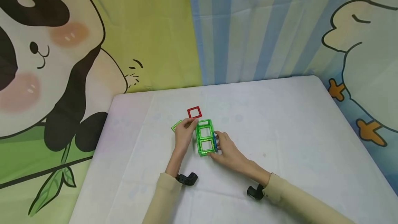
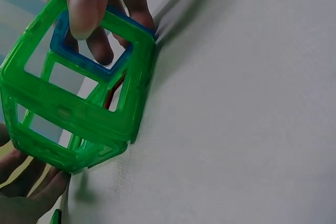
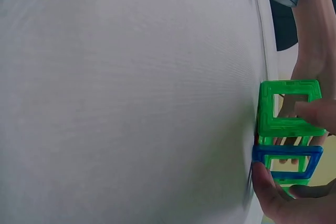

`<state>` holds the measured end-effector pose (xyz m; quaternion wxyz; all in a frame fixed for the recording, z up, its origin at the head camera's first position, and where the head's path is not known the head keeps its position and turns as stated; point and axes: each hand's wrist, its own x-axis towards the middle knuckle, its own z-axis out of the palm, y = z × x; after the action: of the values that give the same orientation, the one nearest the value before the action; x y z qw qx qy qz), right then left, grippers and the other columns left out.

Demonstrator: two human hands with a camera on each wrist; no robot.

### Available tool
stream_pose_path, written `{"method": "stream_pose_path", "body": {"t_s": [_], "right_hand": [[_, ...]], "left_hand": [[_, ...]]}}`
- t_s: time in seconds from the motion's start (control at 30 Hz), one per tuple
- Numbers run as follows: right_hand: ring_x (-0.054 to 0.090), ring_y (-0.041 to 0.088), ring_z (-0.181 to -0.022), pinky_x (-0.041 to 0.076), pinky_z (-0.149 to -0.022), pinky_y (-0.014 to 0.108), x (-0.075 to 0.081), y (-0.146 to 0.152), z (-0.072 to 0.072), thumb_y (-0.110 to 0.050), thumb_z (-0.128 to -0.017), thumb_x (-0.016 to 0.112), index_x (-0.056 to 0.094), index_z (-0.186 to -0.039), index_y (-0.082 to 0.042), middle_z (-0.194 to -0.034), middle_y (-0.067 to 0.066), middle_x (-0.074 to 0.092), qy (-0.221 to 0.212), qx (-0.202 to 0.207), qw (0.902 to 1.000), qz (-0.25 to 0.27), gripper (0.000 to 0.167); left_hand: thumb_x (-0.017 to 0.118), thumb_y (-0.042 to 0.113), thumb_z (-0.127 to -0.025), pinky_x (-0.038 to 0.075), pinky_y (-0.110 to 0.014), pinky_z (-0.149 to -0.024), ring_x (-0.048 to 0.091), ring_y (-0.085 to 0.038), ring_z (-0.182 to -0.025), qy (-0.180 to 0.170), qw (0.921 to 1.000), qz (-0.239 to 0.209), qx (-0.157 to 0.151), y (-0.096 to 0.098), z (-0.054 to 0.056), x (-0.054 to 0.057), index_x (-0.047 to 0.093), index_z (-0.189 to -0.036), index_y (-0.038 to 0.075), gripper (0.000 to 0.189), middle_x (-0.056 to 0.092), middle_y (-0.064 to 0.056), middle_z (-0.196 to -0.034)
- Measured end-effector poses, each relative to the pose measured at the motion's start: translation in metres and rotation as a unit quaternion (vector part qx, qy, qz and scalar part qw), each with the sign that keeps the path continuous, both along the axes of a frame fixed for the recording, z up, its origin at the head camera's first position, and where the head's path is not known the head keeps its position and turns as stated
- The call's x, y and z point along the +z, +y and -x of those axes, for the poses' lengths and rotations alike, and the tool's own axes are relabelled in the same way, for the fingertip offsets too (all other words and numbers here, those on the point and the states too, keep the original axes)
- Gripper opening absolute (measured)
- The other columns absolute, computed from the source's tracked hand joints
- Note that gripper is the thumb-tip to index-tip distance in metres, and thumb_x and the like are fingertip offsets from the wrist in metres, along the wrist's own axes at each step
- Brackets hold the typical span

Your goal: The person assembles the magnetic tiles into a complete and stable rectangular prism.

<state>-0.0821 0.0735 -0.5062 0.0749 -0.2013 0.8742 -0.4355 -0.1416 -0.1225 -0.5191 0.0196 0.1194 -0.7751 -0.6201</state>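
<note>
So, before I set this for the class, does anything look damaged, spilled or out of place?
Nothing looks damaged or spilled. Only the red square stands out slightly: it lies flat on the table beyond the green frame, and looks like a loose piece.

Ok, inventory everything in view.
Table: one, white, centre
Green structure: one, green, mid-table
Blue frame: one, blue, structure's right side
Red frame: one, red, beyond structure
Loose green frame: one, green, left of structure
Backdrop: count unclear, multicoloured, behind table
Panda print: one, black-and-white, backdrop left
Bird print: one, white, backdrop right
Wrist cameras: two, black, wrists
Left hand: one, beige-sleeved, at structure's left
Right hand: one, beige-sleeved, holding structure
</note>
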Motion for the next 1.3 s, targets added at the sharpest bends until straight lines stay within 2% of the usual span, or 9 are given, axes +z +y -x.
{"method": "stream_pose_path", "body": {"t_s": [0.2, 0.57, 0.7, 0.97, 1.3], "right_hand": [[0.063, 0.024, -0.096, 0.058, -0.082, 0.034, -0.005, 0.003, -0.001, -0.006, -0.087, 0.078, 0.039, -0.144, 0.012, -0.118, 0.021, 0.055, 0.020, 0.005, 0.9998, 0.006, 0.072], [0.063, 0.027, -0.101, 0.060, -0.084, 0.036, -0.001, 0.016, 0.002, 0.005, -0.084, 0.069, 0.046, -0.138, 0.012, -0.122, 0.022, 0.058, 0.023, -0.010, 0.9993, 0.026, 0.059], [0.065, 0.029, -0.104, 0.060, -0.085, 0.036, -0.001, 0.021, 0.005, 0.007, -0.084, 0.068, 0.050, -0.135, 0.011, -0.122, 0.022, 0.061, 0.019, -0.016, 0.9994, 0.026, 0.054], [0.068, 0.030, -0.109, 0.059, -0.089, 0.034, 0.001, 0.029, 0.013, 0.005, -0.088, 0.067, 0.057, -0.132, 0.005, -0.123, 0.020, 0.067, 0.001, -0.035, 0.9993, 0.015, 0.045], [0.072, 0.035, -0.106, 0.061, -0.087, 0.037, -0.002, 0.035, 0.031, 0.007, -0.089, 0.068, 0.062, -0.126, 0.007, -0.118, 0.023, 0.071, 0.042, -0.074, 0.9958, 0.033, 0.037]], "left_hand": [[0.072, 0.034, -0.097, 0.053, -0.040, -0.096, 0.067, -0.021, -0.107, 0.000, 0.9988, 0.031, -0.037, -0.004, 0.002, -0.001, 0.078, -0.111, 0.010, 0.028, 0.076, -0.006, -0.110], [0.071, 0.030, -0.098, 0.054, -0.033, -0.089, 0.069, -0.019, -0.102, -0.004, 0.9970, 0.042, -0.065, -0.014, -0.003, 0.002, 0.078, -0.110, 0.008, 0.026, 0.076, -0.007, -0.108], [0.071, 0.027, -0.098, 0.055, -0.027, -0.085, 0.071, -0.020, -0.099, -0.003, 0.9968, 0.043, -0.067, -0.014, -0.007, 0.004, 0.078, -0.110, 0.006, 0.025, 0.076, -0.009, -0.107], [0.072, 0.024, -0.097, 0.057, -0.024, -0.079, 0.070, -0.018, -0.095, -0.007, 0.9967, 0.045, -0.067, -0.016, -0.012, 0.006, 0.078, -0.110, 0.004, 0.024, 0.075, -0.011, -0.105], [0.073, 0.019, -0.096, 0.060, -0.024, -0.076, 0.068, -0.015, -0.091, -0.024, 0.9974, 0.043, -0.054, -0.016, -0.020, 0.013, 0.077, -0.109, 0.003, 0.021, 0.074, -0.011, -0.102]]}}
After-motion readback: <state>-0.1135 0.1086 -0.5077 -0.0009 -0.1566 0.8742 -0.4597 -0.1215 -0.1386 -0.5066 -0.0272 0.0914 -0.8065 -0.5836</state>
